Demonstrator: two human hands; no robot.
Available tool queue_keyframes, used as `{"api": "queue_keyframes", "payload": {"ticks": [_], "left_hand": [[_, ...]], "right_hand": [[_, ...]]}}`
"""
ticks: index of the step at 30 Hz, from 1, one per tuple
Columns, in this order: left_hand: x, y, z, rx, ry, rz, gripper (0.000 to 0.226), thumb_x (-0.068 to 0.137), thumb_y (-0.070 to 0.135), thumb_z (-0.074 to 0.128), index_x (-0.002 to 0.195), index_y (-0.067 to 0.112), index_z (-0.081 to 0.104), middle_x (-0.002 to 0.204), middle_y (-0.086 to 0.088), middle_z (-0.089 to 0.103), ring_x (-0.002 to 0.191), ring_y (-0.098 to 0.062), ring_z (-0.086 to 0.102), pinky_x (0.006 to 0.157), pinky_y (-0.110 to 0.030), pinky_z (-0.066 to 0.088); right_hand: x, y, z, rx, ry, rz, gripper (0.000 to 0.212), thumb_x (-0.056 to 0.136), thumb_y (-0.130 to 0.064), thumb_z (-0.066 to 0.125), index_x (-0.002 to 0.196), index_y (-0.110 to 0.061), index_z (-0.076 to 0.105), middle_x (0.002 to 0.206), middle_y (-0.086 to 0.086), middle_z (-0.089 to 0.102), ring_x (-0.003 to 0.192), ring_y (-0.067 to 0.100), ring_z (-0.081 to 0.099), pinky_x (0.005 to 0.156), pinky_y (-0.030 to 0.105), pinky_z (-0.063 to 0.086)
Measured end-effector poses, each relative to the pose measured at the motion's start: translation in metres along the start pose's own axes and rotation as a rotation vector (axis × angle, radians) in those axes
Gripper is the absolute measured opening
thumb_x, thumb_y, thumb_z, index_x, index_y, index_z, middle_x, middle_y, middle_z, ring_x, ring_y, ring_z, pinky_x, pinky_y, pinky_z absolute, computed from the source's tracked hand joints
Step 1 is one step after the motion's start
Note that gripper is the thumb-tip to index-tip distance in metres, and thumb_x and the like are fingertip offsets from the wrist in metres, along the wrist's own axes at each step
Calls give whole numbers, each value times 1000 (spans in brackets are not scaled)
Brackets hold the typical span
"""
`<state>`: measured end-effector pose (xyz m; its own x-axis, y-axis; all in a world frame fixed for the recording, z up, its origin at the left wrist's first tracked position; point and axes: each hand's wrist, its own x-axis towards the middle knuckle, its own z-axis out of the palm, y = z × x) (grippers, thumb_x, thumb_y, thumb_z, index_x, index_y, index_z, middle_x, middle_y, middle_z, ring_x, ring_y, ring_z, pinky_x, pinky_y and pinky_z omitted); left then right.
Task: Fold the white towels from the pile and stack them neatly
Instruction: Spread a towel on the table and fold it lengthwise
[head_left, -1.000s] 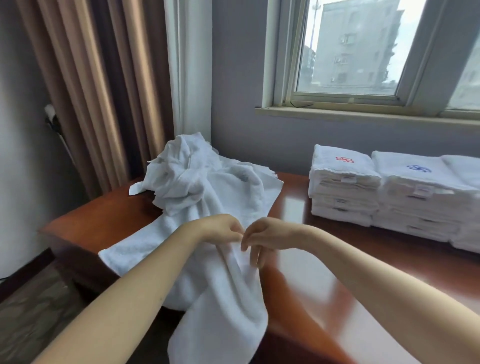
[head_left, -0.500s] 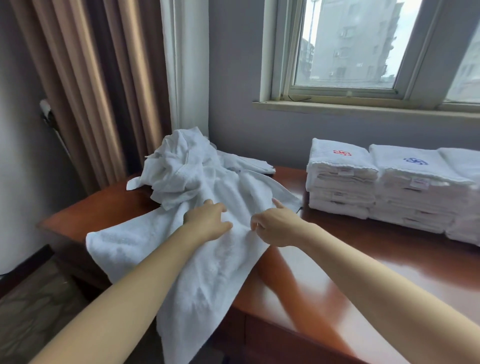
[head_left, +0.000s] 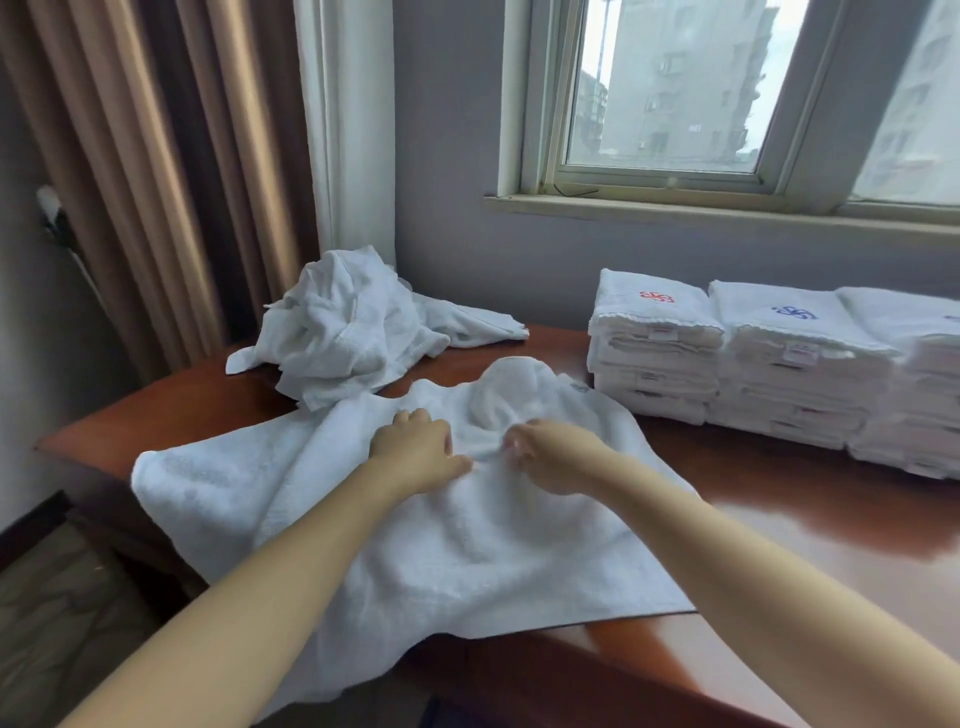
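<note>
Gripping the rumpled terry towel (head_left: 467, 545), left hand (head_left: 415, 449) and right hand (head_left: 553, 457) bunch its fluffy middle.

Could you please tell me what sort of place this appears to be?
Probably a hotel room: stacks of folded white towels with embroidered logos sit on a polished wooden desk, and heavy curtains hang beside the window.
</note>
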<state>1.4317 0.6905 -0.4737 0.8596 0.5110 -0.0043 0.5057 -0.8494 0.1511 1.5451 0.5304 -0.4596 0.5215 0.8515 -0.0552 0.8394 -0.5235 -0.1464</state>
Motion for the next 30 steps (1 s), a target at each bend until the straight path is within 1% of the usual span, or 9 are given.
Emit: {"api": "queue_keyframes", "payload": {"ticks": [4,6,11,16,18,20,24,27,30], "left_hand": [[0,23,23,46,-33,98,69,92,64,41,150,29,29,158,-2,27,145,-26,23,117,-49,16],[-1,45,33,50,-47,172,66,95,64,31,153,34,23,162,-1,17,149,-22,13,119,-54,4],[-7,103,50,-28,-35,394,63,95,63,34,150,32,26,159,2,19,149,-18,11,120,-50,3],[-5,155,59,-25,-65,503,65,96,64,31,153,36,18,164,5,6,151,-13,-1,122,-45,-3],[-3,178,62,-23,-83,553,65,96,64,31,154,37,16,164,6,3,151,-13,-3,122,-44,-5],[-2,200,64,-28,-80,601,66,95,64,33,154,37,17,164,5,4,151,-15,-1,122,-44,-3],[0,238,70,-101,-30,653,62,93,63,41,146,31,35,155,0,27,144,-21,20,120,-40,13],[2,261,69,-221,114,593,42,95,57,45,118,23,55,122,1,52,118,-21,45,100,-35,36],[5,282,65,-300,223,547,29,96,49,47,103,21,55,103,6,57,103,-17,51,80,-35,42]], "right_hand": [[-18,24,17,-84,148,85,35,95,-34,45,128,-22,54,123,2,55,118,26,52,77,34,42],[-30,35,16,-78,250,153,32,94,-37,46,117,-19,58,113,5,62,109,29,57,74,35,43],[-74,80,17,-91,314,329,26,94,-29,42,100,-18,65,88,2,63,76,24,50,53,30,27],[-128,131,27,-44,450,498,25,96,-32,42,107,-21,62,93,3,68,86,29,62,60,31,34],[-150,149,28,-46,490,527,23,96,-32,41,99,-20,61,89,2,66,83,29,61,59,33,33],[-173,167,29,-29,534,534,21,95,-31,42,91,-21,60,86,-2,63,83,27,61,58,34,35],[-212,201,28,83,569,539,25,95,-27,52,111,-20,69,98,2,62,100,24,55,80,37,46],[-229,223,24,46,531,559,29,96,-34,52,120,-24,67,115,-1,60,115,23,49,96,35,38],[-235,237,20,108,469,565,31,99,-37,46,119,-24,66,126,-7,56,122,17,47,104,34,33]]}}
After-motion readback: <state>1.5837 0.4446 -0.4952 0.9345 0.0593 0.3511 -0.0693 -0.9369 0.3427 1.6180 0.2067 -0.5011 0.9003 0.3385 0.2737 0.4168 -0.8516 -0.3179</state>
